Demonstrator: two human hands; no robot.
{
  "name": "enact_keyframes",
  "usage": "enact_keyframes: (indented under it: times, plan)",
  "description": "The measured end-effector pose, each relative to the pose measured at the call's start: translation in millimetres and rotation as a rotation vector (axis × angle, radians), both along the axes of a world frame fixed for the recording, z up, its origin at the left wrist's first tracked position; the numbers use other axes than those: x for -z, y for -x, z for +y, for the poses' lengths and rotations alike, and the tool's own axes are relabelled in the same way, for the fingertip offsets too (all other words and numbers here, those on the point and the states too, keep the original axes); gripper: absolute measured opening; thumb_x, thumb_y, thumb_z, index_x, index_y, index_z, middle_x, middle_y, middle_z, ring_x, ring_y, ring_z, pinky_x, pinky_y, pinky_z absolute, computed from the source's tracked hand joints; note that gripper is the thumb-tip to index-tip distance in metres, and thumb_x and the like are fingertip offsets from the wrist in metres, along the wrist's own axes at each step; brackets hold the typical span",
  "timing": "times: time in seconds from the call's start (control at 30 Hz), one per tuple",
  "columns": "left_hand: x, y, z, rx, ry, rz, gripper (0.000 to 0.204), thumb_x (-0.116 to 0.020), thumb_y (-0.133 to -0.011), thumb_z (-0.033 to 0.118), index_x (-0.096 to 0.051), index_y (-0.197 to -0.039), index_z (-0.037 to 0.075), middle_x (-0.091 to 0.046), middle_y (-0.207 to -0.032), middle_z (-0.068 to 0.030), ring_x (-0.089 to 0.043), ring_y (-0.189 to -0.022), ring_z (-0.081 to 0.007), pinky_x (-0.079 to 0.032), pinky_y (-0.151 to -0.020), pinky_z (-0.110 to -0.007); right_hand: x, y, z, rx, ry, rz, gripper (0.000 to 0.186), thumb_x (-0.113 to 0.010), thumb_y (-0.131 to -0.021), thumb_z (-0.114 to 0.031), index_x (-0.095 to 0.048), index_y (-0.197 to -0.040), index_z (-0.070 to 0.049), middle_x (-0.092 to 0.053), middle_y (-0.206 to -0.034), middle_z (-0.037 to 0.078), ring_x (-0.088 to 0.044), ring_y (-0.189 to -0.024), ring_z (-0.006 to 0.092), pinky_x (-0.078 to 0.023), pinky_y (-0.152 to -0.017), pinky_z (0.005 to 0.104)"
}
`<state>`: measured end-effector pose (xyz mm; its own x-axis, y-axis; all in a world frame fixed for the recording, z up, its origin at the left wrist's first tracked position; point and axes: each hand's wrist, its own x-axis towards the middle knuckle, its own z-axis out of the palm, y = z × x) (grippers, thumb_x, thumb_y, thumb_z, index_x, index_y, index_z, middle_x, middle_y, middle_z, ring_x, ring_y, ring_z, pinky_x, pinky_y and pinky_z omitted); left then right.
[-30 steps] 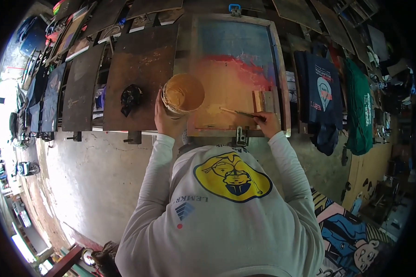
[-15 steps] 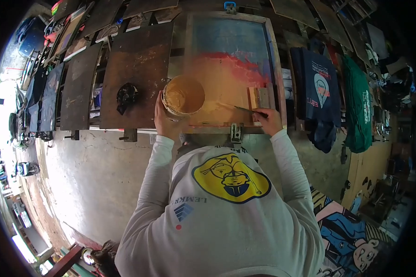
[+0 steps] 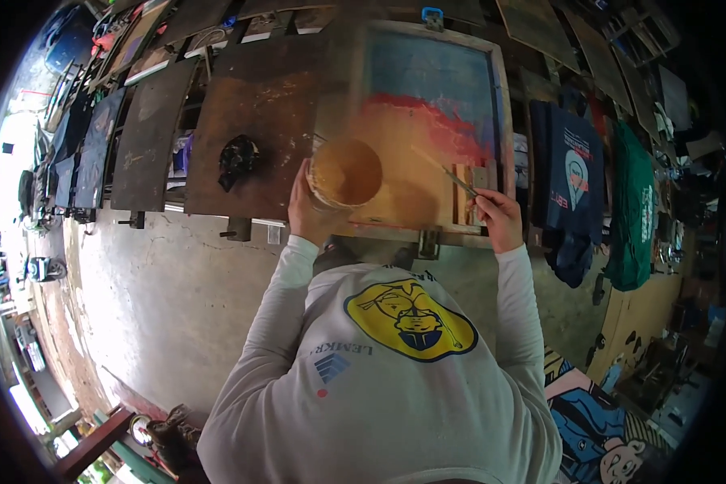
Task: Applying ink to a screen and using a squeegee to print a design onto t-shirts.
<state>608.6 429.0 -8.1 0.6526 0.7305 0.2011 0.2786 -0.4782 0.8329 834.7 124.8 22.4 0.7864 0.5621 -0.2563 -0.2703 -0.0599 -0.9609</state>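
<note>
My left hand (image 3: 302, 206) is wrapped round the side of a paint-smeared tub (image 3: 345, 173), tilted so that its orange-yellow inside shows. In my right hand (image 3: 498, 218) is a slim spatula (image 3: 450, 174), its tip angled up and left toward the middle of the screen. Both are above the lower part of a wood-framed printing screen (image 3: 427, 68), whose mesh is blue at the far end, red across the middle and orange nearer me. A squeegee with a wooden handle (image 3: 462, 194) lies in the screen's near right corner, beside my right hand.
A crumpled black plastic bag (image 3: 239, 161) lies on a dark board (image 3: 270, 89) to the left. Clamps (image 3: 429, 244) stand at the screen's near and far edges. Navy cloth (image 3: 571, 177) and green cloth (image 3: 631, 210) hang over boards at right.
The spatula has lifted and turned to point more steeply up and left, with my right hand slightly lower. My left hand still holds the tub. The whole view has shifted somewhat.
</note>
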Motion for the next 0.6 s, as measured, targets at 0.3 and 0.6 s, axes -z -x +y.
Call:
enact_keyframes:
  times: [0.3,0.6]
  plan:
    - [-5,-5,76,0.177,-0.024,-0.010,0.116,-0.096,-0.053,0.031,-0.037,-0.149,0.004,-0.048,-0.148,-0.0174,-0.048,-0.136,-0.0346,-0.043,-0.112,-0.042,-69,71,139,-0.365,-0.033,-0.174,0.054,-0.062,-0.100,-0.018,-0.043,-0.148,0.001,-0.069,-0.117,0.016,-0.063,-0.083,0.0123,-0.050,-0.075,0.0269]
    - [19,-41,177,0.243,0.254,-0.193,0.110,-0.094,-0.057,0.034,-0.039,-0.148,0.006,-0.049,-0.147,-0.0184,-0.051,-0.134,-0.0328,-0.043,-0.112,-0.041,-68,97,182,0.141,-0.029,-0.311,0.028,-0.059,-0.101,-0.014,-0.059,-0.126,-0.001,-0.071,-0.098,0.010,-0.058,-0.071,0.0109,-0.047,-0.066,0.0251]
